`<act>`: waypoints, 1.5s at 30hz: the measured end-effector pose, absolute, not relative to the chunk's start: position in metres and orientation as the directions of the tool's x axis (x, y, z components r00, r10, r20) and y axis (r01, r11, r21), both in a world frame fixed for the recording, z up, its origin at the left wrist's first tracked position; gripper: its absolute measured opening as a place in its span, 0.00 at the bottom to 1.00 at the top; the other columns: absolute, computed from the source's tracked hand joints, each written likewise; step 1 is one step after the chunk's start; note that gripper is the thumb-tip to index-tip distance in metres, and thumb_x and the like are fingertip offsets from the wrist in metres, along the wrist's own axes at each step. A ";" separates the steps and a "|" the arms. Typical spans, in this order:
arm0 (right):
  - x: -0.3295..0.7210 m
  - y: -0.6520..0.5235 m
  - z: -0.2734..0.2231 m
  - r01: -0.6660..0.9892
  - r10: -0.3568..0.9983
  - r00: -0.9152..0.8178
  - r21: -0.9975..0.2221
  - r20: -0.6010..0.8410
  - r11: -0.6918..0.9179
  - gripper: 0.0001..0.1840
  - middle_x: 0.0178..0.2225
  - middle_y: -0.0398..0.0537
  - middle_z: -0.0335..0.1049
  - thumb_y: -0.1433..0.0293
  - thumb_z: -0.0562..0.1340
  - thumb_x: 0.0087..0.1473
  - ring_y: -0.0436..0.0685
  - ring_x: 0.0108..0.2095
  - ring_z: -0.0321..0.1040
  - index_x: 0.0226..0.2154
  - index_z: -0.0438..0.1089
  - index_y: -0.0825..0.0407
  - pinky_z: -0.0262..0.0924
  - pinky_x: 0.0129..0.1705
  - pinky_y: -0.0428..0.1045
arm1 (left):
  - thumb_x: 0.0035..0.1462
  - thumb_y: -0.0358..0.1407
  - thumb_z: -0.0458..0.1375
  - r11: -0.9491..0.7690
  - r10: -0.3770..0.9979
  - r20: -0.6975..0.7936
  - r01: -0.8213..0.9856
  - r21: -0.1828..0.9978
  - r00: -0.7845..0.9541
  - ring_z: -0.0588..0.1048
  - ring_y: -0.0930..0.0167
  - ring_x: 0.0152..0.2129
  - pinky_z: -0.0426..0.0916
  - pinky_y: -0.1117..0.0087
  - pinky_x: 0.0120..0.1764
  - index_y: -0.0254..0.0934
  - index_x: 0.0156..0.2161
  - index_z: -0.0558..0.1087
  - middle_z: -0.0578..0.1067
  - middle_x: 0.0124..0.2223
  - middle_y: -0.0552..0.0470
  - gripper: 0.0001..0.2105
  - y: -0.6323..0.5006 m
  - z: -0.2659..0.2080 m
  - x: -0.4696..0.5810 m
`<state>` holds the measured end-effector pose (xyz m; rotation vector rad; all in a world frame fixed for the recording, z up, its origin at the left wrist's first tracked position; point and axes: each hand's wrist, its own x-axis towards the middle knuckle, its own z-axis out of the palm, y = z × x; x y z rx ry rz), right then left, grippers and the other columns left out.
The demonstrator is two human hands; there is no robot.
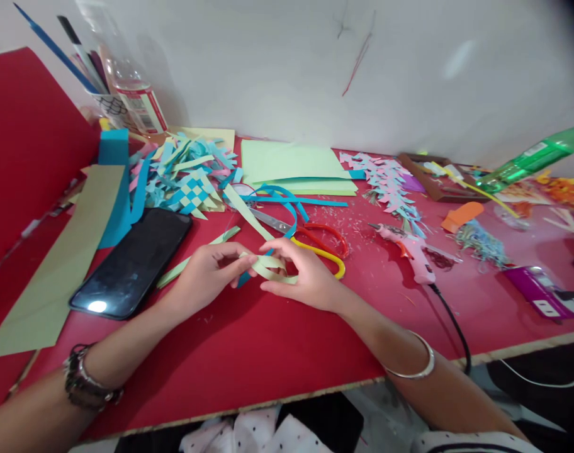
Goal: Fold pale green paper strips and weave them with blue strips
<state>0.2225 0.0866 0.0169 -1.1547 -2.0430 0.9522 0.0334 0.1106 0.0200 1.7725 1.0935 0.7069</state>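
Note:
Between my hands, above the red table, a pale green paper strip (269,267) is bent into loops. My left hand (211,274) pinches its left side between thumb and fingers. The right side is gripped by my right hand (308,270), fingers curled round the loop. A bit of blue strip (244,279) shows beneath my left fingertips. Behind my hands lie more blue paper strips (287,200) and a pale green strip (247,212). Scissors with red handles (332,238) and a yellow handle (322,255) lie just beyond my right hand.
A black phone (133,264) lies at left, near a pile of woven paper pieces (187,170). Pale green sheets (294,160) rest by the wall. To the right are a pink glue gun (405,245), a purple box (537,289) and a green bottle (535,157).

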 end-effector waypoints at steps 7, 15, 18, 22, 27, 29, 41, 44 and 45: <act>0.221 0.087 0.013 0.607 0.813 -0.493 -0.546 0.311 0.577 0.20 0.45 0.50 0.65 0.69 0.57 0.50 0.55 0.45 0.62 0.47 0.56 0.51 0.56 0.45 0.51 | 0.49 0.40 0.56 -0.126 0.928 -0.003 0.322 0.938 0.372 0.62 0.81 0.14 0.58 0.80 0.20 0.34 0.22 0.67 0.67 0.19 0.59 0.11 0.110 0.020 0.034; 0.221 0.089 0.015 0.551 0.814 -0.476 -0.608 0.333 0.572 0.09 0.32 0.45 0.69 0.68 0.56 0.52 0.51 0.33 0.64 0.37 0.63 0.52 0.54 0.39 0.47 | 0.49 0.39 0.57 -0.137 0.926 0.012 0.304 0.943 0.378 0.63 0.80 0.14 0.59 0.81 0.19 0.34 0.25 0.70 0.67 0.19 0.59 0.09 0.110 0.021 0.034; 0.220 0.088 0.015 0.524 0.850 -0.444 -0.687 0.284 0.504 0.09 0.28 0.43 0.67 0.64 0.56 0.52 0.49 0.29 0.62 0.34 0.65 0.53 0.54 0.33 0.44 | 0.48 0.39 0.57 -0.127 0.920 -0.007 0.316 0.940 0.392 0.64 0.80 0.15 0.60 0.80 0.20 0.34 0.25 0.70 0.68 0.20 0.58 0.09 0.110 0.021 0.035; 0.219 0.087 0.017 0.469 0.878 -0.431 -0.780 0.207 0.414 0.11 0.23 0.39 0.63 0.62 0.58 0.50 0.45 0.23 0.57 0.32 0.66 0.54 0.51 0.27 0.42 | 0.48 0.40 0.57 -0.134 0.922 -0.001 0.319 0.938 0.388 0.63 0.80 0.14 0.60 0.80 0.20 0.34 0.24 0.70 0.67 0.19 0.59 0.10 0.110 0.023 0.035; 0.220 0.086 0.016 0.389 0.912 -0.405 -0.890 0.067 0.239 0.15 0.19 0.38 0.58 0.60 0.57 0.50 0.44 0.19 0.52 0.31 0.67 0.55 0.46 0.21 0.41 | 0.48 0.39 0.57 -0.143 0.921 0.003 0.329 0.933 0.390 0.64 0.80 0.14 0.60 0.81 0.20 0.34 0.24 0.69 0.66 0.17 0.60 0.10 0.111 0.024 0.035; 0.221 0.085 0.015 0.359 0.917 -0.399 -0.915 0.027 0.183 0.16 0.18 0.37 0.55 0.59 0.56 0.51 0.43 0.18 0.50 0.31 0.67 0.56 0.44 0.19 0.41 | 0.47 0.40 0.58 -0.137 0.919 -0.005 0.330 0.934 0.395 0.64 0.80 0.14 0.60 0.81 0.20 0.34 0.24 0.69 0.67 0.18 0.59 0.10 0.111 0.023 0.035; 0.222 0.087 0.017 0.371 0.916 -0.401 -0.919 -0.030 0.133 0.14 0.14 0.37 0.57 0.64 0.52 0.54 0.42 0.15 0.54 0.29 0.69 0.55 0.50 0.18 0.39 | 0.49 0.41 0.55 -0.110 0.924 -0.037 0.357 0.928 0.381 0.66 0.78 0.14 0.64 0.79 0.22 0.35 0.26 0.72 0.69 0.17 0.57 0.11 0.114 0.026 0.032; 0.223 0.088 0.016 0.359 0.916 -0.399 -0.927 -0.045 0.111 0.14 0.15 0.37 0.58 0.63 0.53 0.54 0.42 0.14 0.54 0.30 0.68 0.55 0.50 0.17 0.39 | 0.49 0.41 0.55 -0.131 0.928 -0.018 0.369 0.920 0.373 0.66 0.77 0.14 0.63 0.79 0.21 0.35 0.25 0.73 0.68 0.15 0.58 0.11 0.115 0.026 0.031; 0.223 0.088 0.015 0.355 0.915 -0.399 -0.929 -0.050 0.105 0.14 0.15 0.37 0.58 0.63 0.53 0.54 0.42 0.14 0.54 0.30 0.68 0.55 0.50 0.17 0.39 | 0.49 0.41 0.55 -0.135 0.929 -0.014 0.374 0.918 0.370 0.66 0.78 0.14 0.62 0.79 0.21 0.35 0.25 0.73 0.68 0.15 0.58 0.11 0.115 0.026 0.030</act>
